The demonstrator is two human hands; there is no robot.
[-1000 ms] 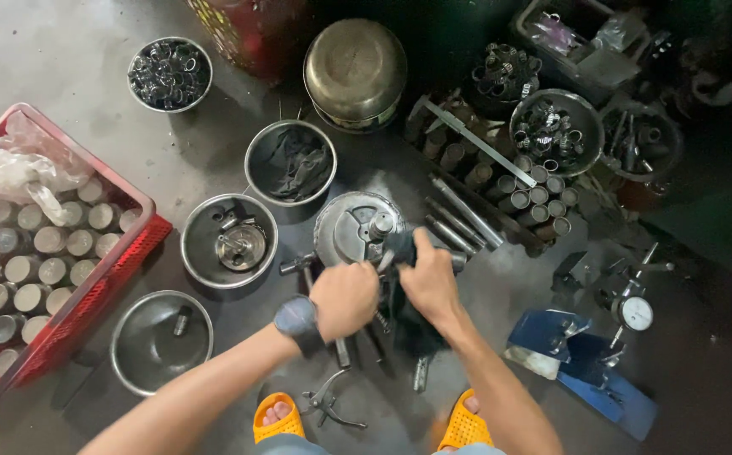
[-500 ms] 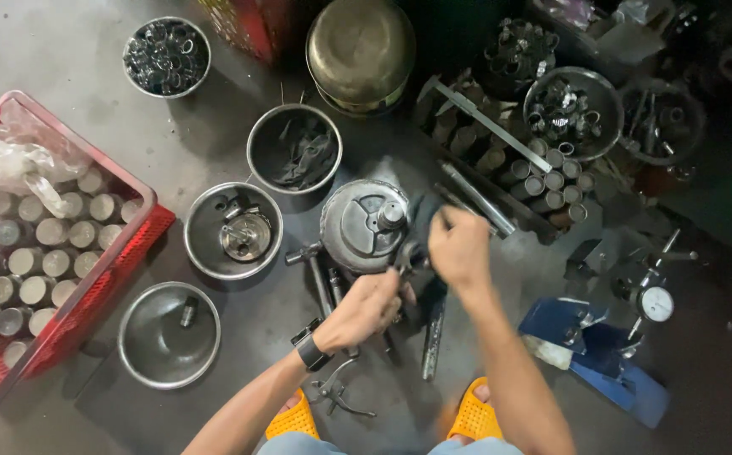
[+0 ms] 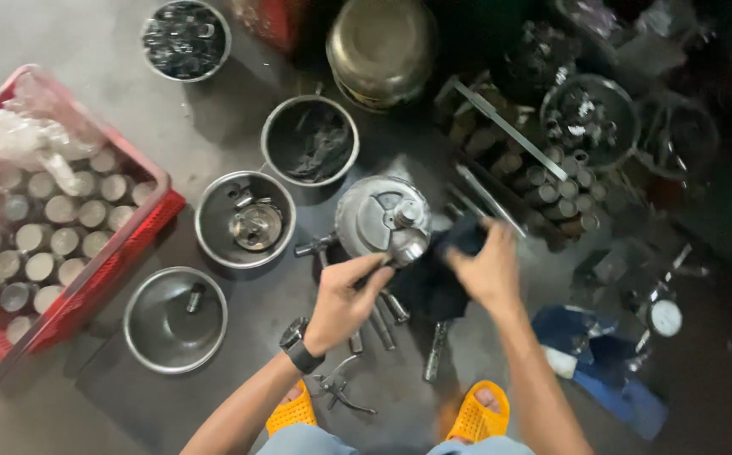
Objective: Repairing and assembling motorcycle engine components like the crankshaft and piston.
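The left hand pinches a small metal part just before the round metal housing. The right hand, beside that housing, grips a dark cloth.

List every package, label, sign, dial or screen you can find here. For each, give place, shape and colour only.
Dial gauge: right, on floor, round, white face.
Plastic bag: left, in red crate, clear, crumpled.
Watch: left wrist, dark; face unclear.
No signs or labels visible.

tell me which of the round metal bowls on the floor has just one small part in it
The bowl nearest the left hand, low beside the red crate. It holds one small piece; the others hold several parts or dark clutter.
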